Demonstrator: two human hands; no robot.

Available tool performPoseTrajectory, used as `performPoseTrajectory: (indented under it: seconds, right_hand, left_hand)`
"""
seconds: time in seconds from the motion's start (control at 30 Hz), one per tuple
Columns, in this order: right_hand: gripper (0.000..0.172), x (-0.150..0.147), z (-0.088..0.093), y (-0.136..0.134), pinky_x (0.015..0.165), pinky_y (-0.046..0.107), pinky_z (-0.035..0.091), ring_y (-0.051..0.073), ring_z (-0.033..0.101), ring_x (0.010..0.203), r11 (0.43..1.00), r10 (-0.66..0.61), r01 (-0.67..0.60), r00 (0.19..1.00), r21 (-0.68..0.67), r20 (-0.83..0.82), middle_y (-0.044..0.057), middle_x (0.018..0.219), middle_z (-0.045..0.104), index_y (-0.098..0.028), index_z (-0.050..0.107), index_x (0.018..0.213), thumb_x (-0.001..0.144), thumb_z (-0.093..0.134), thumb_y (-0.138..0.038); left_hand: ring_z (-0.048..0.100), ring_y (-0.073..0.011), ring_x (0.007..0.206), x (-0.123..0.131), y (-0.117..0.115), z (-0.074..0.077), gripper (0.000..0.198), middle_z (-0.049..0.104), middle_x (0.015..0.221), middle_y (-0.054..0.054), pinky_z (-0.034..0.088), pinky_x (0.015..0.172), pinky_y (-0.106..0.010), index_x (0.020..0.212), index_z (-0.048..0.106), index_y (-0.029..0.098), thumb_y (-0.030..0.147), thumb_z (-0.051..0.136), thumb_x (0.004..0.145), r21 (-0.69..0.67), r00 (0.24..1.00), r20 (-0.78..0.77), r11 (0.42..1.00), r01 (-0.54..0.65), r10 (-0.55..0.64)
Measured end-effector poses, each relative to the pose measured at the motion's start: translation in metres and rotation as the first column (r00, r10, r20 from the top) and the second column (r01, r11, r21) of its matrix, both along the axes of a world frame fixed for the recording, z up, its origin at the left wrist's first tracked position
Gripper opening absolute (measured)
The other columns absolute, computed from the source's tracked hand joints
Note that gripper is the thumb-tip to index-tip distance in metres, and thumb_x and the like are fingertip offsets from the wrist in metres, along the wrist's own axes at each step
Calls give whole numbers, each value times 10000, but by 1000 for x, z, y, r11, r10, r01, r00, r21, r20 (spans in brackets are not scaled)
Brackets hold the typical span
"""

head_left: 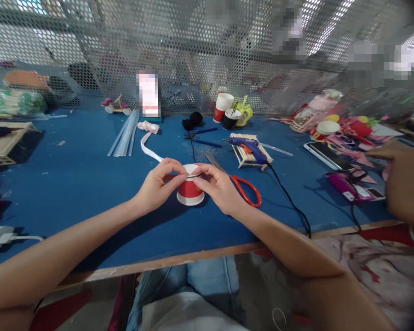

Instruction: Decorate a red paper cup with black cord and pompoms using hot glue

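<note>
A red and white paper cup [190, 193] stands upside down on the blue table, between my two hands. My left hand [163, 181] is closed, its thumb and fingertips pressed at the cup's upper left side. Closed in the same way, my right hand [219, 186] has its thumb and fingers at the upper right side. A dark strand of yarn [194, 175] lies across the cup near its top, by my fingertips. White ribbon [148, 148] runs from a pale roll to behind my left fingers; its end is hidden.
Red-handled scissors [250, 191] lie beside my right hand. Beyond are a blue glue gun [250, 149] on a stick frame, pliers [203, 137], black yarn balls [193, 120], glue sticks [125, 135] and stacked cups [224, 106]. Another person's hand [407, 179] is at the right, near a phone [327, 156].
</note>
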State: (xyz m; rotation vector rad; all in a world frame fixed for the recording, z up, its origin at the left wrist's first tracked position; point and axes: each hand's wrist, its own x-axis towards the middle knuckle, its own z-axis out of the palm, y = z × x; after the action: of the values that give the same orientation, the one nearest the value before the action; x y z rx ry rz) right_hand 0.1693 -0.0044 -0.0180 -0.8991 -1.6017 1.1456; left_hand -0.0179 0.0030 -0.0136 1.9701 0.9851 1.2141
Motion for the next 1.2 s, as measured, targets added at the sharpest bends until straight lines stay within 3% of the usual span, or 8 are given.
performPoseTrajectory:
  seconds: [0.17,0.57,0.77,0.93,1.07,1.2]
  right_hand:
    - [198,1,2,0,940,359,451,165,560,1050,999,36,-37,999,-30,-27,37,1123,591,-235,615,982,787,622,-265]
    - [120,1,2,2,790,320,494,123,594,832,996,13,-18,998,-88,-55,23,1066,610,-228,644,900,791,611,-266]
    - [174,3,8,1,923,353,455,159,568,1035,997,40,-41,999,-70,-9,29,1116,610,-234,653,954,784,616,-238]
    - [207,7,8,3,895,361,481,164,591,997,999,44,-43,998,-28,43,40,1089,623,-235,622,993,795,620,-294]
    - [165,8,7,6,821,334,501,158,597,916,998,-45,41,994,40,96,45,1036,609,-215,595,903,780,639,-316]
    - [166,3,5,5,766,321,502,143,598,829,994,-110,106,986,37,124,42,970,609,-202,552,863,790,621,-335]
  left_hand:
    - [565,-156,930,-5,5,-5,99,585,936,-55,446,863,-323,844,604,188,272,551,842,-6,999,23,999,39,-39]
    - [565,-155,919,-5,6,-6,94,579,948,-59,454,853,-323,846,611,190,269,563,833,-19,997,49,998,65,-64]
    - [572,-158,919,-6,8,-5,95,585,938,-60,459,862,-331,851,607,189,272,565,831,-36,995,60,996,81,-78]
    - [585,-157,913,-4,9,-5,136,596,955,-71,479,856,-328,871,597,172,297,571,825,-96,992,109,992,77,-66]
    - [592,-178,999,-1,7,-5,353,573,1094,-102,510,836,-332,1098,503,180,343,596,798,-199,986,164,979,33,0]
    - [580,-239,1051,4,-2,-4,713,542,1151,-145,518,826,-378,1243,363,160,430,695,673,-222,1000,-18,975,-19,15]
